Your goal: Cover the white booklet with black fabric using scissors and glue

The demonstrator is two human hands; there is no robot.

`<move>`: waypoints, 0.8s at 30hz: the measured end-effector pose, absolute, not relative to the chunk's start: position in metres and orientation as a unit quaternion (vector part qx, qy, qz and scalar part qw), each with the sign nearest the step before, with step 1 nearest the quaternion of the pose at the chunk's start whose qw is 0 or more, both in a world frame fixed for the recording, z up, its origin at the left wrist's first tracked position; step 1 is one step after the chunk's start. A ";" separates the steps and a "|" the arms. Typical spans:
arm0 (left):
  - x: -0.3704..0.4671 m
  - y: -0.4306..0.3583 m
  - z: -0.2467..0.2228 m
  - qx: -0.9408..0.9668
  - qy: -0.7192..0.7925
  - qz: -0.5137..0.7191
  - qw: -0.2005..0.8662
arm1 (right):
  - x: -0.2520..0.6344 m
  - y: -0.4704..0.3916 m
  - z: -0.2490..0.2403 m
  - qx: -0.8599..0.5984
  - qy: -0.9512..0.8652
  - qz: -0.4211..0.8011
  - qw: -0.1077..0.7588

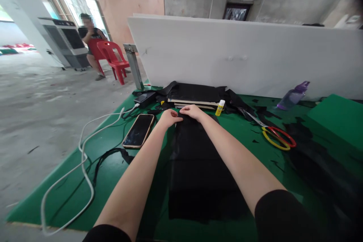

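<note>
A long black cloth piece [195, 147] lies in front of me on the green table, its near part hanging in dark folds; whether something is inside it cannot be made out. At its far left corner my left hand [170, 118] is closed, with thumb and fingers pinching the cloth edge. Close beside it, my right hand [193, 112] is closed on the same far edge, fingertips bent down. Just beyond the hands is a stack of boards [198, 105] with black cloth [195, 91] over it. A yellow glue stick [219, 108] with a white cap stands right of that stack.
Left are a phone [138, 131], a white cable [82, 147] and a black device [144, 99]. Right are scissors [276, 136], a purple bottle [293, 95] and black scraps [300, 130]. A white panel [241, 56] stands behind. A person [92, 34] sits near red chairs [112, 55].
</note>
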State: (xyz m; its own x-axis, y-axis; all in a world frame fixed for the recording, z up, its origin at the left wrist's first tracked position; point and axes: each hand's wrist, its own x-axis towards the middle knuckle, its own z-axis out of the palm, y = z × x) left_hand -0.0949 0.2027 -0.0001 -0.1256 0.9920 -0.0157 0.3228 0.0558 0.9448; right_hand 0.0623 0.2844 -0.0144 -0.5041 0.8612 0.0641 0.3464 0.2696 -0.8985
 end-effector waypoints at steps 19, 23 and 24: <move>-0.081 0.146 -0.008 0.376 0.579 0.488 0.534 | 0.051 0.284 -0.010 -0.441 -0.766 0.397 0.246; -0.076 0.131 -0.012 0.356 0.582 0.498 0.536 | 0.054 0.281 -0.010 -0.431 -0.769 0.402 0.248; -0.076 0.129 -0.012 0.354 0.584 0.501 0.531 | 0.055 0.281 -0.010 -0.429 -0.769 0.403 0.249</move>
State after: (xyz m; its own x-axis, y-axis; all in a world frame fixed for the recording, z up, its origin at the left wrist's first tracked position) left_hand -0.0758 0.1287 -0.0124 -0.1847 0.9461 -0.2660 -0.1183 0.2473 0.9617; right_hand 0.0547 0.2806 -0.0097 -0.5076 0.8607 0.0381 0.4590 0.3076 -0.8335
